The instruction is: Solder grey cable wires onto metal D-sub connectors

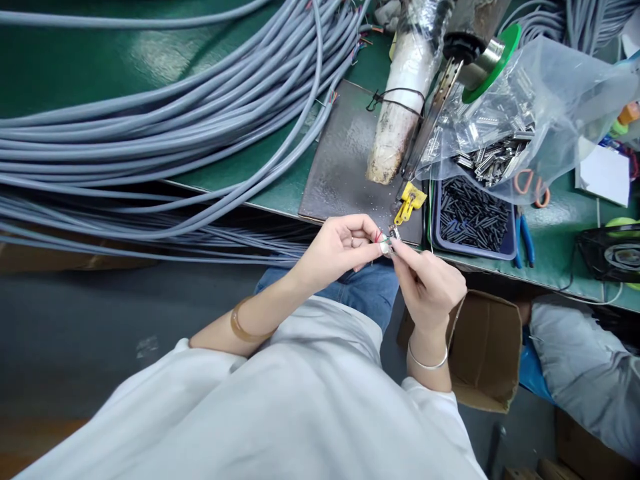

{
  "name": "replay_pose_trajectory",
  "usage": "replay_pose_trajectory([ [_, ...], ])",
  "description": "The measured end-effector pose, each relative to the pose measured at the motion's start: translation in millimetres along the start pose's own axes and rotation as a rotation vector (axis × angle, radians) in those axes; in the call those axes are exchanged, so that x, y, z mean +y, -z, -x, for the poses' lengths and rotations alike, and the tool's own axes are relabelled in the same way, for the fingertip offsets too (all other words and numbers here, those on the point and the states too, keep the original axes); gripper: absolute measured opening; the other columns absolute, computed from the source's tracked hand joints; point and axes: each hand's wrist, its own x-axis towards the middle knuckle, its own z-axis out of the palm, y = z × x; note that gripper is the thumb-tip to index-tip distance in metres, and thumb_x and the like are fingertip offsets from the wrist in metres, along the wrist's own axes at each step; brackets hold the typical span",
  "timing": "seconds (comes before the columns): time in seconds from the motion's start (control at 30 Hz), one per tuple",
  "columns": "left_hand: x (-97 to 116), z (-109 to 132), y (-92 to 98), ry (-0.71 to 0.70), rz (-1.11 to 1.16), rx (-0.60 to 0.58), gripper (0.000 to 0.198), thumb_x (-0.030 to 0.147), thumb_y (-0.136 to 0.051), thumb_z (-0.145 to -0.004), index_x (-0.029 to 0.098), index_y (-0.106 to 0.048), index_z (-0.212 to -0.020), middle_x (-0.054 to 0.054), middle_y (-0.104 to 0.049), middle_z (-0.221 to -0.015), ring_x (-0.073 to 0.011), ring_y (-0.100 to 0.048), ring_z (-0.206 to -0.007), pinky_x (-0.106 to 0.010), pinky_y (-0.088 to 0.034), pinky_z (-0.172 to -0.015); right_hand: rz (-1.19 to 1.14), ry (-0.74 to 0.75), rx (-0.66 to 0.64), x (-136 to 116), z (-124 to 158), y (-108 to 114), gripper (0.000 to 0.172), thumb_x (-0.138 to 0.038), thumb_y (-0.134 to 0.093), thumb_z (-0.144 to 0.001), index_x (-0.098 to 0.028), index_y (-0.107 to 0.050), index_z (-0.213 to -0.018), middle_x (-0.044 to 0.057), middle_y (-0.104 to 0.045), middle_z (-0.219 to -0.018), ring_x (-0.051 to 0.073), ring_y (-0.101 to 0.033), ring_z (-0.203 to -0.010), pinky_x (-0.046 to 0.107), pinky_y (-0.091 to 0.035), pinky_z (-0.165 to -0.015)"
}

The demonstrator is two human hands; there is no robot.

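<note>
My left hand [345, 247] is closed in a pinch around thin coloured wires [379, 237], red and green among them. Right beside it, my right hand [423, 277] is also pinched, its fingertips meeting the left ones at the wire ends. A small metal connector [395, 233] shows just above the right fingertips; how firmly it is held is partly hidden. Both hands are over the front edge of a dark work mat [345, 160]. A yellow clip [411, 203] lies just beyond them, at the tip of a soldering iron [433, 117].
Grey cables [200, 127] cover the left of the green bench [150, 57]. A wrapped white post [400, 113] and a solder spool [493, 63] stand behind. To the right are a tray of black sleeves [473, 217], a bag of metal connectors [500, 147] and blue pliers [524, 240].
</note>
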Motion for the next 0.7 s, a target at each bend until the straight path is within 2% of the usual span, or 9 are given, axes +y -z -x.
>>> replay_pose_trajectory([
  [0.1,-2,0,-0.1,0.024,-0.026,-0.043,0.031,0.03,-0.088,-0.07,0.014,-0.061,-0.075,0.007,-0.052,-0.053,-0.0033,-0.044,-0.042,-0.015,-0.033,-0.041,-0.01,0.046,-0.077,4,-3,0,0.021,-0.022,-0.066,-0.095,-0.029,-0.072,-0.114,-0.003,-0.069,-0.07,0.008,-0.054,-0.053,0.025,-0.041,-0.056],
  [0.23,-2,1,-4.0,0.024,0.014,-0.02,0.032,0.028,-0.089,-0.068,0.015,-0.061,-0.075,0.007,-0.051,-0.052,-0.0027,-0.042,-0.043,-0.015,-0.033,-0.042,-0.068,-0.064,-0.046,0,-3,0,0.003,-0.023,-0.069,-0.092,-0.025,-0.07,-0.094,-0.003,-0.071,-0.072,0.007,-0.055,-0.052,0.024,-0.041,-0.054],
  [0.3,-1,2,-5.8,0.001,0.035,0.024,0.032,0.026,-0.09,-0.066,0.015,-0.061,-0.074,0.006,-0.054,-0.056,-0.0022,-0.042,-0.044,-0.015,-0.033,-0.042,-0.101,-0.196,0.125,-4,-4,2,0.003,-0.024,-0.07,-0.092,-0.024,-0.069,-0.089,-0.003,-0.068,-0.071,0.007,-0.052,-0.049,0.024,-0.038,-0.049],
  [0.4,2,1,-5.4,-0.036,0.05,0.091,0.031,0.023,-0.09,-0.065,0.014,-0.061,-0.074,0.005,-0.057,-0.059,-0.0022,-0.043,-0.044,-0.015,-0.034,-0.042,-0.236,-0.329,0.534,-7,-5,6,0.012,-0.036,-0.067,-0.093,-0.024,-0.068,-0.095,-0.005,-0.057,-0.063,0.008,-0.047,-0.044,0.025,-0.032,-0.042],
  [0.43,3,1,-4.6,-0.043,0.056,0.104,0.031,0.023,-0.089,-0.065,0.014,-0.061,-0.074,0.005,-0.057,-0.059,-0.0023,-0.044,-0.044,-0.015,-0.035,-0.042,-0.277,-0.334,0.609,-8,-6,7,0.016,-0.038,-0.066,-0.093,-0.024,-0.066,-0.102,-0.006,-0.054,-0.061,0.009,-0.045,-0.041,0.025,-0.031,-0.041],
  [0.47,3,0,-3.6,-0.047,0.063,0.112,0.03,0.023,-0.089,-0.065,0.015,-0.061,-0.075,0.005,-0.057,-0.059,-0.0024,-0.044,-0.044,-0.015,-0.035,-0.042,-0.302,-0.337,0.628,-9,-6,8,0.02,-0.038,-0.066,-0.093,-0.024,-0.065,-0.109,-0.007,-0.054,-0.059,0.009,-0.046,-0.039,0.025,-0.031,-0.039],
  [0.57,5,0,-1.5,-0.044,0.073,0.113,0.031,0.023,-0.089,-0.065,0.015,-0.062,-0.076,0.004,-0.06,-0.062,-0.0023,-0.045,-0.044,-0.015,-0.035,-0.041,-0.259,-0.362,0.469,-12,-4,4,0.018,-0.025,-0.065,-0.094,-0.025,-0.065,-0.112,-0.003,-0.071,-0.073,0.012,-0.063,-0.048,0.026,-0.045,-0.043],
  [0.63,5,0,-0.8,-0.045,0.079,0.102,0.032,0.024,-0.09,-0.065,0.015,-0.062,-0.077,0.004,-0.061,-0.063,-0.0024,-0.045,-0.044,-0.015,-0.035,-0.041,-0.248,-0.341,0.356,-14,-1,-3,0.012,-0.019,-0.067,-0.092,-0.024,-0.067,-0.102,0.0,-0.076,-0.085,0.015,-0.074,-0.066,0.029,-0.058,-0.058],
  [0.7,5,0,-0.3,-0.055,0.088,0.091,0.031,0.026,-0.089,-0.067,0.015,-0.062,-0.078,0.003,-0.062,-0.065,-0.0023,-0.046,-0.044,-0.015,-0.036,-0.042,-0.284,-0.302,0.284,-14,0,-9,0.01,-0.016,-0.069,-0.09,-0.024,-0.067,-0.095,0.002,-0.077,-0.091,0.018,-0.077,-0.082,0.033,-0.063,-0.071],
])
